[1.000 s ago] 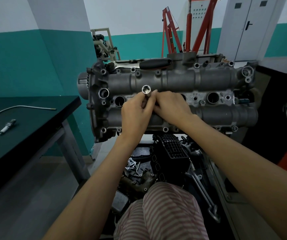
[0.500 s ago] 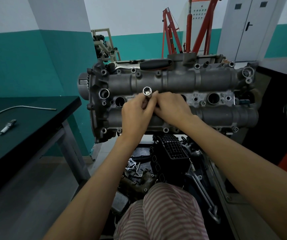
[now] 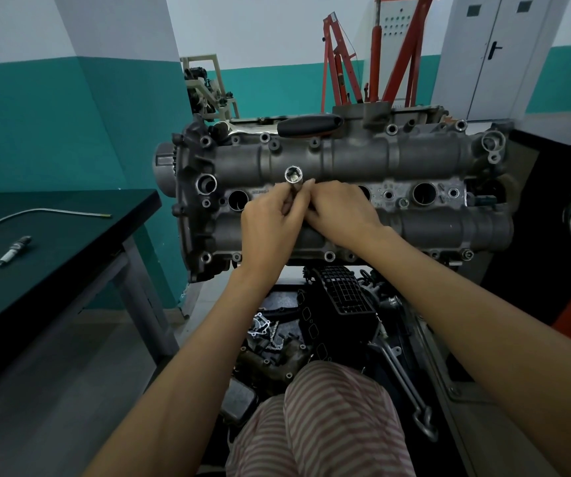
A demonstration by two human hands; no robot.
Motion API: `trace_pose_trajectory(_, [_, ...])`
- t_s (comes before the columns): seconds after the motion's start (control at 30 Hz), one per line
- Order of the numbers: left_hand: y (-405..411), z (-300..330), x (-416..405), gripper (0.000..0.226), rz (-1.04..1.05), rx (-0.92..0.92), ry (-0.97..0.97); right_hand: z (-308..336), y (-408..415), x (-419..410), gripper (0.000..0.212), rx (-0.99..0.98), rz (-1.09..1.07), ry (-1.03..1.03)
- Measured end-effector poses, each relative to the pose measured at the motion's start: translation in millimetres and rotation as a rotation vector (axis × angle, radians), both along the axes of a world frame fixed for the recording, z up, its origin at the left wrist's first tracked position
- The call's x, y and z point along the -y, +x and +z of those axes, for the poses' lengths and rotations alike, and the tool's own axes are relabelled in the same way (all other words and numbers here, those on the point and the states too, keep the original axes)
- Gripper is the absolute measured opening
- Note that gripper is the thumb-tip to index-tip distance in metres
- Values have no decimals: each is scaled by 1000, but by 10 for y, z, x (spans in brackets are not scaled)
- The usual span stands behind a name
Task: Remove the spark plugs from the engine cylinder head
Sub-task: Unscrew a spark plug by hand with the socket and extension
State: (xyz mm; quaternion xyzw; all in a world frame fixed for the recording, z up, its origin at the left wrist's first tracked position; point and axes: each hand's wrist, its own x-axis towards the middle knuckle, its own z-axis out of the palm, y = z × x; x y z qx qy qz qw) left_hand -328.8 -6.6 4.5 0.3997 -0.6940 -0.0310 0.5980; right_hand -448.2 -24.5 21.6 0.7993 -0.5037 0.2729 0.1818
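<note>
- Both hands meet at the middle of the cylinder head (image 3: 346,166): the left hand (image 3: 270,228) curls its fingers round a long spark plug socket (image 3: 293,179), and the right hand (image 3: 340,210) pinches the same tube from the other side, probably to twist it by hand.
- That socket stands in the second plug well, its open end facing out, so a plug is likely being backed out.
- Neighbouring wells (image 3: 423,193) gape dark; whether plugs remain in them I cannot tell.
- Along the head's far edge lies a black-handled ratchet (image 3: 308,125), within reach.
- On the dark bench (image 3: 70,242), near its left edge, one spark plug (image 3: 13,251) lies beside a bent metal tube (image 3: 36,213).
</note>
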Motion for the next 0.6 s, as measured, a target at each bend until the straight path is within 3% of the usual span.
trace_pose_trajectory(0.13, [14,-28,-5,29,11,3,22,-6,1,0,25,-12,42,16])
trace_pose_trajectory(0.2, [14,-23,-7,33,16,6,36,-5,-3,-10,19,14,63,42])
trace_pose_trajectory(0.43, [1,0,-4,40,17,-27,18,-6,2,-6,36,13,9,13])
trace_pose_trajectory(0.6, [0,-16,-17,28,29,-6,8,10,1,-8,28,-26,2,29])
